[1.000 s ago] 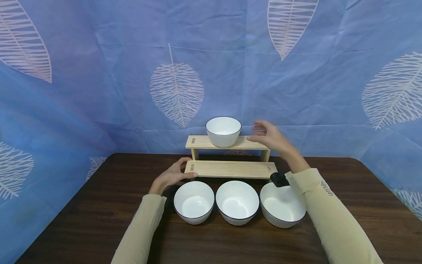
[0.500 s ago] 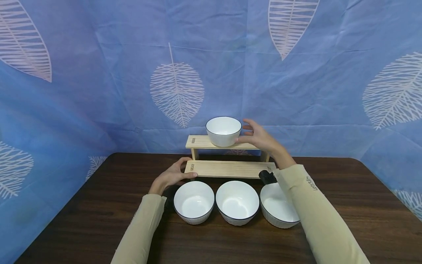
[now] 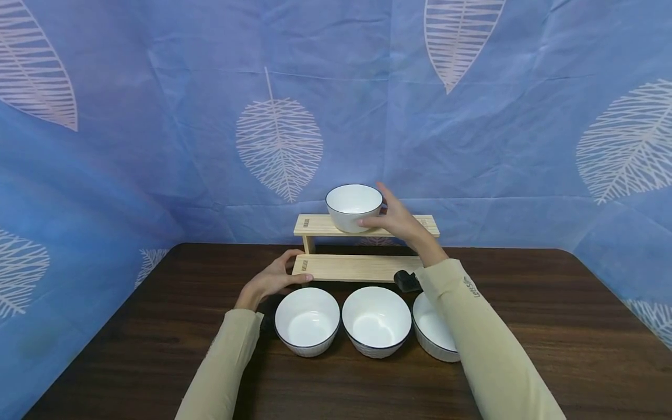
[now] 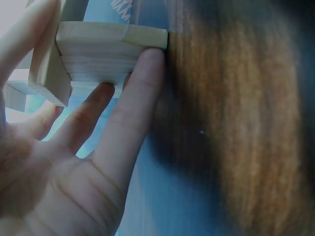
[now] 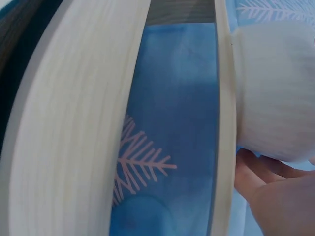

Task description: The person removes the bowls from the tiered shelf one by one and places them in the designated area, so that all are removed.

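A two-step wooden rack (image 3: 352, 268) stands on the table. My left hand (image 3: 270, 283) grips the left end of its lower step, thumb at the front edge; in the left wrist view the fingers (image 4: 133, 105) touch the wooden end piece (image 4: 98, 51). On the upper step sits a white bowl (image 3: 353, 204) with a dark rim. My right hand (image 3: 401, 224) holds this bowl at its right side, thumb across the front and fingers around the back. In the right wrist view, the fingers lie against the bowl (image 5: 278, 88) low down, partly hidden behind it.
Three more white bowls stand in a row before the rack: a left one (image 3: 307, 318), a middle one (image 3: 377, 318) and a right one (image 3: 433, 329) partly covered by the right sleeve (image 3: 472, 326). A blue leaf-patterned cloth (image 3: 336, 128) hangs behind the dark table (image 3: 157, 344).
My right hand has moved left along the upper step, from apart from the bowl to holding its right side. The left hand has stayed on the rack.
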A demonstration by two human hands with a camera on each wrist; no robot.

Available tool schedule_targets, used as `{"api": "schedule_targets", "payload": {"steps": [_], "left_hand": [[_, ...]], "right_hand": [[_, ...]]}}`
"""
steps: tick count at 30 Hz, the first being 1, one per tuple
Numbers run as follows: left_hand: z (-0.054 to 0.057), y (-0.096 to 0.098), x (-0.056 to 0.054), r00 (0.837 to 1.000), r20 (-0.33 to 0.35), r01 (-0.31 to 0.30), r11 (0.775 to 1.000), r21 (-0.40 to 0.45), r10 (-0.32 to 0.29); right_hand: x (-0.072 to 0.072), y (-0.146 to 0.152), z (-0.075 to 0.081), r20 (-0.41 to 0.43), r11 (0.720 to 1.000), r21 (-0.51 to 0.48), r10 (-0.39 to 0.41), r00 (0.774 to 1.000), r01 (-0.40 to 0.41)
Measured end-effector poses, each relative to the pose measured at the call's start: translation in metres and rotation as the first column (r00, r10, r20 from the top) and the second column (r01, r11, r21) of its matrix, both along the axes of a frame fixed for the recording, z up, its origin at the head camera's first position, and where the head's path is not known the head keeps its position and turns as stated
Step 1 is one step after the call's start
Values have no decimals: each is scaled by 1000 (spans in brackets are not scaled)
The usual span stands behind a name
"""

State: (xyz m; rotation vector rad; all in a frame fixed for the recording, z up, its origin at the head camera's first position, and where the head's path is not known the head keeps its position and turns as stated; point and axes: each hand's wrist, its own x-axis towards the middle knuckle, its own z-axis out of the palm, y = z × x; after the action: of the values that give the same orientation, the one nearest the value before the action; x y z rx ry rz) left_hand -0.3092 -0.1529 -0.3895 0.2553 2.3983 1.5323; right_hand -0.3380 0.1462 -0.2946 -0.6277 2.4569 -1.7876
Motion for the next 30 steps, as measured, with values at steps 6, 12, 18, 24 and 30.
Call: {"api": "schedule_targets", "payload": {"steps": [6, 12, 18, 24, 30], "left_hand": [[0, -1, -1, 1000, 0, -4, 1000, -16, 4], [0, 0, -1, 1000, 0, 10, 1000, -19, -10], [0, -2, 0, 1000, 9, -13, 1000, -24, 14], [0, -1, 0, 1000, 7, 0, 1000, -21, 0], [1, 2, 0, 1000, 2, 7, 1000, -11, -7]], "right_hand": [[-1, -11, -2, -31, 999, -22, -42, 999, 41], [-3, -19, -4, -71, 993, -32, -117, 991, 115], [-7, -27, -8, -144, 986, 27, -157, 977, 162], [-7, -27, -9, -140, 978, 74, -182, 973, 193], [-5, -21, -5, -97, 955, 166, -233, 968, 246]]}}
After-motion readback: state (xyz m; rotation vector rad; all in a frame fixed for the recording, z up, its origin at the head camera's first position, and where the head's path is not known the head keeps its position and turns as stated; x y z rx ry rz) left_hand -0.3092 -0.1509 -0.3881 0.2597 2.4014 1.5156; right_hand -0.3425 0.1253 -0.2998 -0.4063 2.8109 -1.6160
